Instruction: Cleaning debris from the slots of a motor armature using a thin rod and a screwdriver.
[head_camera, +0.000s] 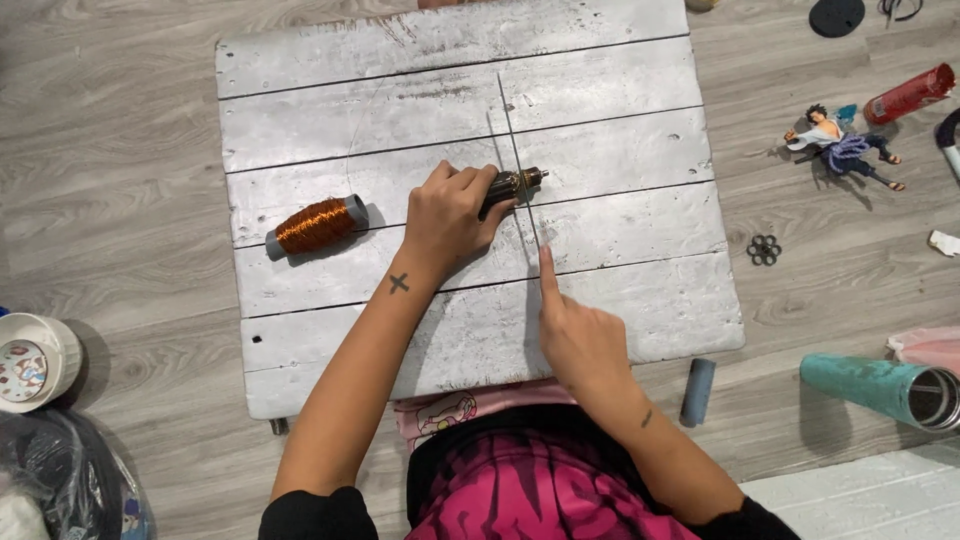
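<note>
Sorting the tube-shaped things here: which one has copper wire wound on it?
The grey spool lying on the white board, beside the left hand. The small grey tube and teal cylinder on the floor are bare.

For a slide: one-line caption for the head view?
Left hand grips a tool on a white board; right hand fingers a thin rod, copper spool nearby.

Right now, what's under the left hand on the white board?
The left hand wraps a dark cylindrical tool; only its metal tip shows, crossing a thin metal rod. The handle is covered by the fingers.
</note>
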